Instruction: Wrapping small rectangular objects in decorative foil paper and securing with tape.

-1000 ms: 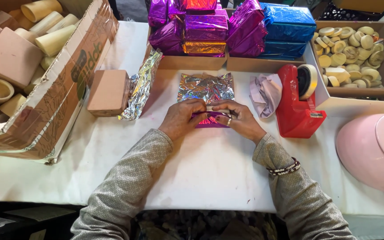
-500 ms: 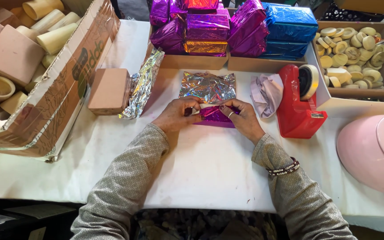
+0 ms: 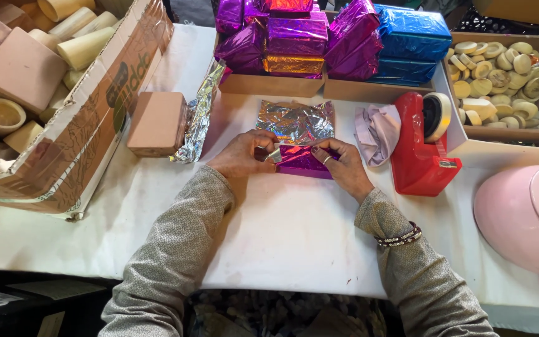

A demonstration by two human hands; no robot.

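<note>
A block half wrapped in shiny purple foil (image 3: 301,160) lies on the white table (image 3: 294,231) in front of me. My left hand (image 3: 242,156) pinches the foil at the block's left end, where a silver flap sticks up. My right hand (image 3: 343,164) presses on the block's right end, a ring on one finger. The far part of the foil sheet (image 3: 296,120) lies flat beyond the block, silver side up.
A bare pinkish block (image 3: 157,123) and a stack of foil sheets (image 3: 199,115) lie to the left. A red tape dispenser (image 3: 422,143) and crumpled cloth (image 3: 377,131) sit right. Wrapped purple, gold and blue blocks (image 3: 325,37) fill boxes behind. A cardboard box (image 3: 76,118) stands left, a pink bowl (image 3: 525,209) right.
The foil has been folded over the block, so its purple side now covers the top. My left hand has shifted to the left end and lifted a silver flap.
</note>
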